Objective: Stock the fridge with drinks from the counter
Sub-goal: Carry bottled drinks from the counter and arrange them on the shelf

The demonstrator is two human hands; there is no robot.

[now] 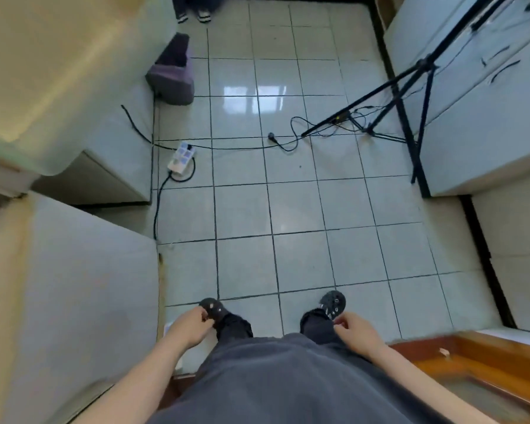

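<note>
Tripod (423, 65) top cut by upper edge; striped shoes (203, 16) there, wearer cropped.

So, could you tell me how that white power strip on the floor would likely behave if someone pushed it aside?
The power strip would probably slide easily, since the tiled floor looks glossy. It looks small and light, so its black cable would likely tug or twist it. The cable seems floppy, lying in loose curves.
</note>
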